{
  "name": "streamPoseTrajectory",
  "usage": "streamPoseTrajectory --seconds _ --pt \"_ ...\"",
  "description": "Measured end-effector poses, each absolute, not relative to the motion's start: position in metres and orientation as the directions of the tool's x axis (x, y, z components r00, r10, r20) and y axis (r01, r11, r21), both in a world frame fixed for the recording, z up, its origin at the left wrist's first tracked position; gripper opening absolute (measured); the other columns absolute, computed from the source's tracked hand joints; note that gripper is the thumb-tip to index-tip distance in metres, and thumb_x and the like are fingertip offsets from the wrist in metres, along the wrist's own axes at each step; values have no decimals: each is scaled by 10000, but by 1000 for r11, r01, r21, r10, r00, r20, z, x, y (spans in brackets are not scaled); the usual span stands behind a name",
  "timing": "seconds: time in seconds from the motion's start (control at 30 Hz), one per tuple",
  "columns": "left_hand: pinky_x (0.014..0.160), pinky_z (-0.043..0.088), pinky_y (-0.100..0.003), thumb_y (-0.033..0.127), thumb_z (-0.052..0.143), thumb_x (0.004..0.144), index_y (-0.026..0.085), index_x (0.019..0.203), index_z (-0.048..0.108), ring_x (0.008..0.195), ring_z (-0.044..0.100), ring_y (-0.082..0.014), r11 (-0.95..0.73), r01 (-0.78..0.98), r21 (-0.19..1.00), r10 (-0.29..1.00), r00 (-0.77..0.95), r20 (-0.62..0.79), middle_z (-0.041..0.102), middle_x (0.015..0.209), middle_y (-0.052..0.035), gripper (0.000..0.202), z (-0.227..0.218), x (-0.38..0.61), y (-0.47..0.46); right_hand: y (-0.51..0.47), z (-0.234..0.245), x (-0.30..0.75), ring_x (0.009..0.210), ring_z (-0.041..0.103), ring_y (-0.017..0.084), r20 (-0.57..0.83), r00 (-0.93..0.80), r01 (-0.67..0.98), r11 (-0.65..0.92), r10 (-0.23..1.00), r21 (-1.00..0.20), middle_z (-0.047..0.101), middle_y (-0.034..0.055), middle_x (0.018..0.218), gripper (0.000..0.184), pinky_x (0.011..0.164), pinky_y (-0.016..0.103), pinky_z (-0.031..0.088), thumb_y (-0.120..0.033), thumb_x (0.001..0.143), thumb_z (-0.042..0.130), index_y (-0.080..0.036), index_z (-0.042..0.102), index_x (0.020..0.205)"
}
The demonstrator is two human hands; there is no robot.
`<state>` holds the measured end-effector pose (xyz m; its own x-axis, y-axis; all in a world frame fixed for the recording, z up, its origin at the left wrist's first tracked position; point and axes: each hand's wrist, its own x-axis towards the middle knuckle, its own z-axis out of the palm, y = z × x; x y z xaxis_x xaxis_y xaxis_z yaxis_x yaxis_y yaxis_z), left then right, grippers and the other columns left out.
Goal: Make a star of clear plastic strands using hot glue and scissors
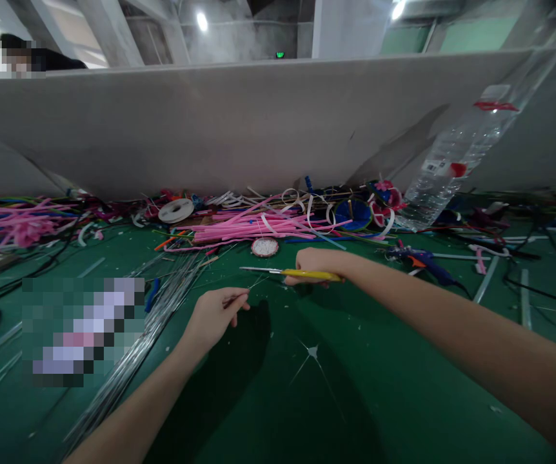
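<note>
My right hand (pixel 317 260) is closed around the yellow handles of a pair of scissors (pixel 313 275), whose blades point left. Just below the blades, my left hand (pixel 216 310) pinches some thin, pale strands (pixel 257 281) between thumb and fingers. The strands reach up towards the scissors; whether they lie between the blades I cannot tell. A small round white piece with a reddish rim (pixel 264 247) lies beyond the blades. Beside my left forearm stretches a long bundle of thin metal wires (pixel 162 316).
Pink sticks (pixel 253 227), a white ribbon roll (pixel 176 210) and craft scraps line the grey partition (pixel 239 129). A plastic bottle (pixel 456 161) leans at right, near a blue glue gun (pixel 427 265). Glue sticks and cables lie on the green table (pixel 394 386). Another person is beyond the partition.
</note>
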<state>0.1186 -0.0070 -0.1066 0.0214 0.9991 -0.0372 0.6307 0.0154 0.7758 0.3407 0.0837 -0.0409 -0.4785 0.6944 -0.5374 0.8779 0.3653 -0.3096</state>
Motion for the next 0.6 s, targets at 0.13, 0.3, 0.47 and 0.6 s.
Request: streamPoseTrajectory --seconds 0.13,0.3,0.47,0.6 --pt "482 413 -239 440 453 795 162 965 631 432 514 -107 -9 649 760 999 34 -17 682 770 -33 371 -105 117 -8 81 -58 345 482 571 143 -480 -536 840 385 695 -382 620 66 603 483 440 226 408 -614 601 577 -133 593 653" --pt "475 414 -227 417 446 810 174 969 626 448 530 -105 -45 681 731 999 32 32 682 751 -25 342 -104 113 -7 86 -68 350 458 578 150 -518 -481 865 287 707 -411 630 80 635 497 430 240 423 -634 624 538 -139 584 631" --pt "487 422 -225 413 439 823 178 972 604 466 536 -104 -56 662 747 998 46 34 674 758 -23 324 -104 109 -7 85 -68 351 466 576 154 -524 -487 854 257 699 -452 625 75 635 533 426 245 412 -678 564 564 -151 575 642" --pt "501 427 -232 415 443 822 175 961 597 487 558 -115 -62 684 727 998 23 63 666 753 -28 317 -102 109 -8 79 -67 353 446 545 139 -477 -494 844 269 727 -464 591 53 603 543 410 240 388 -696 535 572 -158 544 601"
